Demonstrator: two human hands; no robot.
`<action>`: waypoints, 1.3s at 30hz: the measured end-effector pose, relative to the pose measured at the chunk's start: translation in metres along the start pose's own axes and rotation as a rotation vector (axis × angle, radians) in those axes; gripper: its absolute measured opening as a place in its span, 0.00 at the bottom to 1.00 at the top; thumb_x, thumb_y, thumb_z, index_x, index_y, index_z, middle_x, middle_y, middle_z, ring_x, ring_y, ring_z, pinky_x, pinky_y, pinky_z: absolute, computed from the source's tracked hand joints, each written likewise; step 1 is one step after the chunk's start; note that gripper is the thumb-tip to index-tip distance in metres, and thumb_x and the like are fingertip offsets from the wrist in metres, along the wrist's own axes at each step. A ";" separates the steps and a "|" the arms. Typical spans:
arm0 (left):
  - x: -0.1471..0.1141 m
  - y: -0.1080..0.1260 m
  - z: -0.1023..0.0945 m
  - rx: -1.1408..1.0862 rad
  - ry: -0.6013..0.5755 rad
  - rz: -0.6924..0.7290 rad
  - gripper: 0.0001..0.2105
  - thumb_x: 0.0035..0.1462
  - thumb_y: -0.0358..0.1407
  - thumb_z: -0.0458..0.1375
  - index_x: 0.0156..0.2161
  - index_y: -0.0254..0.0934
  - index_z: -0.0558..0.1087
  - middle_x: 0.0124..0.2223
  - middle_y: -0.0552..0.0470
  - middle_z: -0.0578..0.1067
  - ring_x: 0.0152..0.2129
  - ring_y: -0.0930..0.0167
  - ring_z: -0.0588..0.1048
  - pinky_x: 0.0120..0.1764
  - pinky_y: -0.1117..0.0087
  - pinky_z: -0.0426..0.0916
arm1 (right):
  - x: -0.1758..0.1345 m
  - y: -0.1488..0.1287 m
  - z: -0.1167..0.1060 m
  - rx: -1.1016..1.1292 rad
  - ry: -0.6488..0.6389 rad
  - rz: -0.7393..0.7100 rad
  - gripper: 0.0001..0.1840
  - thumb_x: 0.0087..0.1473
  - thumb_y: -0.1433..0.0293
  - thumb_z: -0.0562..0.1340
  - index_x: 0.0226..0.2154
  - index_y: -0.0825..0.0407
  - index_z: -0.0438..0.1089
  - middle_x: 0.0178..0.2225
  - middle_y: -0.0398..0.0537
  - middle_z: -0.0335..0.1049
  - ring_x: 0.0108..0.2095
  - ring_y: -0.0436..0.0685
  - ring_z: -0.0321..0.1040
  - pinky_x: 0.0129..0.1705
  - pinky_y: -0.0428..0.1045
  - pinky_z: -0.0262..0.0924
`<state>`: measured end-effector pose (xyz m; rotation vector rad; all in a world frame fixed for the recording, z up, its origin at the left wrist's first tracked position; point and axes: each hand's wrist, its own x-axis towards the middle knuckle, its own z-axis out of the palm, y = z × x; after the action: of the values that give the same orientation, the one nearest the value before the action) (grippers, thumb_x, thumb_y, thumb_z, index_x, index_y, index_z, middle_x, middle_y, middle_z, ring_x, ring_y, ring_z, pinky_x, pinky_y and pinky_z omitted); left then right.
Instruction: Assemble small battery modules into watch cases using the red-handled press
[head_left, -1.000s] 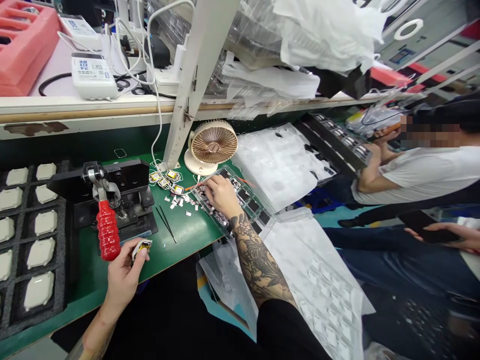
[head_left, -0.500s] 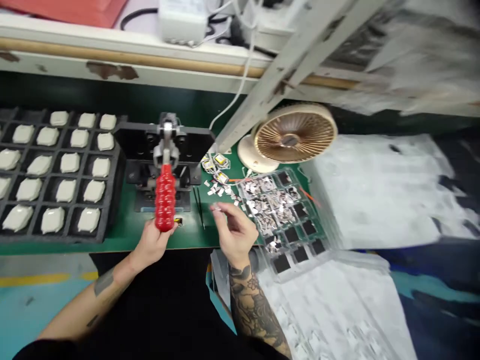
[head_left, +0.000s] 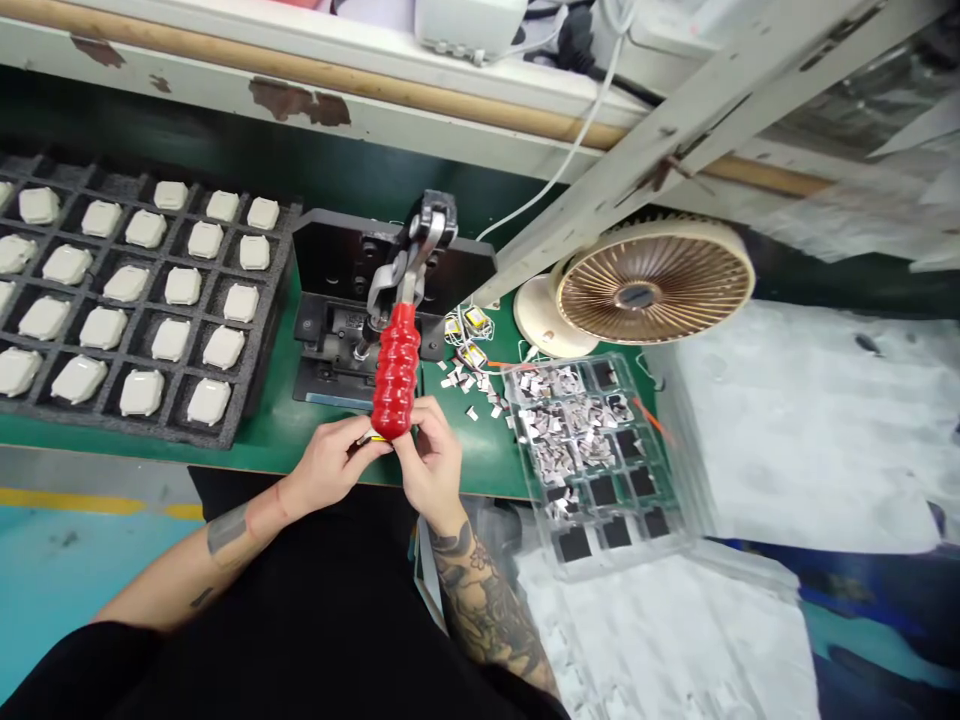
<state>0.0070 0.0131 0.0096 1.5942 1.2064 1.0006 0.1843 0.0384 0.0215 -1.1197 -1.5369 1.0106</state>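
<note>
My left hand [head_left: 337, 462] is closed in a pinch on a small flat part with yellow and dark edges [head_left: 369, 437], just in front of the press. My right hand [head_left: 433, 462] meets it there, thumb and fingers pinched together; the red handle hides their tips and whatever they hold. This ribbed red handle [head_left: 396, 375] belongs to a toggle clamp on a black press fixture [head_left: 330, 345]. Its lever is tilted, with the grip hanging over both hands.
A black divided tray [head_left: 247, 400] of white rounded housings lies left. Small yellow-labelled parts with white wires [head_left: 474, 320] and loose silvery pieces [head_left: 457, 380] sit right of the press. Beyond are a clear compartment tray [head_left: 540, 470], a fan [head_left: 652, 285] and a slanted metal post [head_left: 600, 215].
My right hand has moved left from beside the tweezers to meet my left hand under the red handle. The camera view has shifted and turned slightly.
</note>
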 end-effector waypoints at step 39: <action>0.001 0.004 0.000 0.115 -0.053 0.035 0.11 0.75 0.41 0.61 0.41 0.37 0.78 0.30 0.55 0.74 0.25 0.72 0.68 0.32 0.70 0.61 | 0.025 -0.013 -0.041 -0.653 -0.416 -0.461 0.09 0.75 0.73 0.57 0.45 0.48 0.73 0.41 0.50 0.75 0.40 0.59 0.67 0.40 0.56 0.57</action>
<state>0.0085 0.0135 0.0131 1.7261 1.2222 0.9199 0.2180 0.0632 0.0481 -0.9232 -2.4347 0.4367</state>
